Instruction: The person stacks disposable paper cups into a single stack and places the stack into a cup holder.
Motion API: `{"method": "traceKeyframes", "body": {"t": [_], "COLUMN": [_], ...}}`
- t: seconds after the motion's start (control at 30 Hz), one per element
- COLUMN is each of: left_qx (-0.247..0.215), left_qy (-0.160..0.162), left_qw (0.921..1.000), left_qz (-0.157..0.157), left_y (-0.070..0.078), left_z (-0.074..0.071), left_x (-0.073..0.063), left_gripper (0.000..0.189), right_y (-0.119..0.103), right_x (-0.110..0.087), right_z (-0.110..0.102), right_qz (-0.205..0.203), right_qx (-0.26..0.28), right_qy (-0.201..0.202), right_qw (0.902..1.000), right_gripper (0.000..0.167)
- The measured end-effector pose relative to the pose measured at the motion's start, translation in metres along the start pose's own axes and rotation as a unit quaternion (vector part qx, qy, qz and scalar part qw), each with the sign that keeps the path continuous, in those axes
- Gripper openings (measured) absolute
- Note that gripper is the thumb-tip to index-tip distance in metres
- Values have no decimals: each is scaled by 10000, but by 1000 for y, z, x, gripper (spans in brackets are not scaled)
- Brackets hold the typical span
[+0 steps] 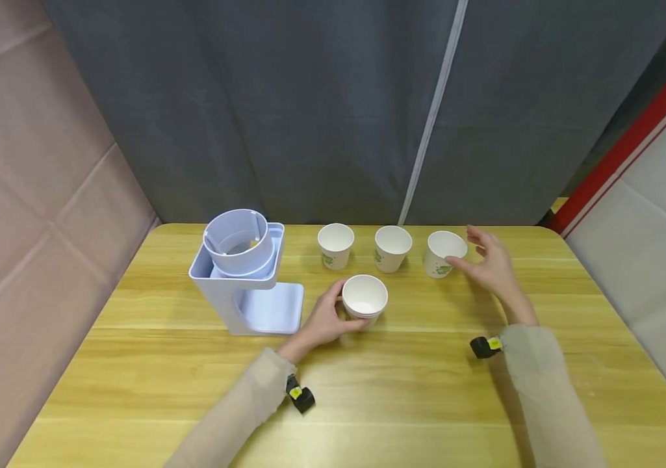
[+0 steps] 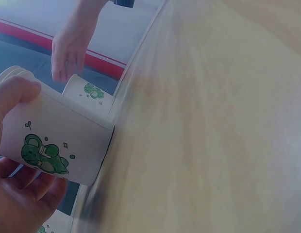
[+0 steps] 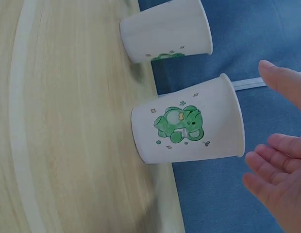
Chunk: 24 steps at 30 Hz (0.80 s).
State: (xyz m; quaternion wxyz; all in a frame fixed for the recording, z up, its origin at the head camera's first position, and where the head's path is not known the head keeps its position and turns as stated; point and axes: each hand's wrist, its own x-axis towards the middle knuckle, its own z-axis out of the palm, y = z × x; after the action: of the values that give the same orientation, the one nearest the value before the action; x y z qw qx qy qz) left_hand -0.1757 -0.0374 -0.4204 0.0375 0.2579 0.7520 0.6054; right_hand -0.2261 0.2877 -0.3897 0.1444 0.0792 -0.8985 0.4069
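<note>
My left hand (image 1: 325, 320) grips a short stack of nested white paper cups (image 1: 365, 298) on the table, thumb on the near side and fingers behind. In the left wrist view several stacked rims and a green bear print show on the paper cups (image 2: 53, 126). At the right end of a row of single cups stands a paper cup (image 1: 445, 253). Around its right side my right hand (image 1: 492, 265) hovers with fingers spread. The right wrist view shows a gap between this hand (image 3: 281, 160) and the cup's rim (image 3: 233, 116).
Two more upright paper cups, one in the middle (image 1: 393, 248) and one at the left (image 1: 335, 246), complete the row near the table's back edge. A pale lavender stand (image 1: 274, 309) with a round hopper (image 1: 239, 244) is at the left. A dark grey curtain (image 1: 309, 117) hangs behind.
</note>
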Motion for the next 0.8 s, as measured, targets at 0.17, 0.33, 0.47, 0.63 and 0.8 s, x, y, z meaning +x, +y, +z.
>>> {"method": "traceKeyframes", "body": {"t": [0.17,0.33,0.47,0.63,0.8], "left_qx": [22,11,24,38,18], "left_qy": [-5,-18,-16,-8,-23], "left_qw": [10000,10000,10000,10000,10000], "left_qz": [18,-13,-49,-55,-54], "left_y": [0,-1,-1,-1,-1], "left_z": [0,0,0,0,0], "left_x": [0,0,1,1,1], "left_gripper": [71,71,71,71,70], "right_y": [6,13,15,15,16], "right_x": [7,14,17,20,22], "right_z": [2,7,10,13,14], "right_qz": [130,167,159,112,161], "right_qx": [-178,-323,-460,-647,-737], "right_qy": [-288,-439,-528,-555,-593], "right_qw": [9993,9984,9974,9963,9954], "right_gripper": [77,76,77,78,78]}}
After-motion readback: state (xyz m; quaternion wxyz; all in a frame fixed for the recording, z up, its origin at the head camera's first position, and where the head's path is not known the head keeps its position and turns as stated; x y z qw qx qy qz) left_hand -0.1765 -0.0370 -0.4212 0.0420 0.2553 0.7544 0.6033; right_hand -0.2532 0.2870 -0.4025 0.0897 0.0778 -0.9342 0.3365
